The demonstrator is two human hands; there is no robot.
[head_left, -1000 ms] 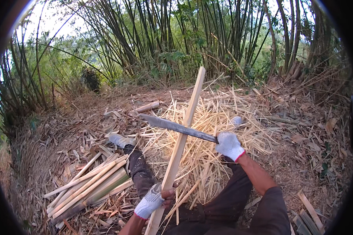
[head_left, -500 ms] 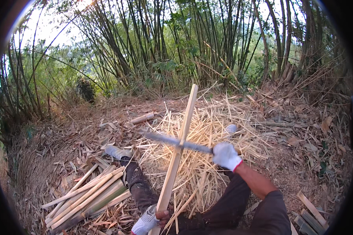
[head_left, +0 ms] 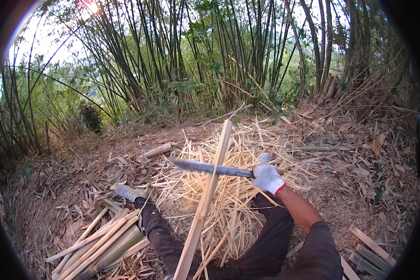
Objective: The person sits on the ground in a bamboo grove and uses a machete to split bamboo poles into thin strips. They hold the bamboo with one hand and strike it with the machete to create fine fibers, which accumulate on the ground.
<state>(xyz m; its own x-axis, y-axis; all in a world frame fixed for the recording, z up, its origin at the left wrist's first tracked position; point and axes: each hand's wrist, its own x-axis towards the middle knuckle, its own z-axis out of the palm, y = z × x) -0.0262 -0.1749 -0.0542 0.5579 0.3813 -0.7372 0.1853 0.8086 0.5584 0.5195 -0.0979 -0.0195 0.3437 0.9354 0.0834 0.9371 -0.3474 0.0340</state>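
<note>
Bamboo (head_left: 170, 56) behind, right grip (head_left: 267, 178) clasps machete (head_left: 198, 166), now nearer the strip tip (head_left: 225, 127); left grip (head_left: 168, 277) unclear.

head view, now | texts: none readable | labels: none readable | brands: none readable | numbers: none readable | signs: none readable | area covered: whole frame, upper left to lower right, centre and edges alike

head: wide fisheye | looks forward-down | strip (head_left: 201, 210) close, bamboo stand (head_left: 168, 60) beyond
</note>
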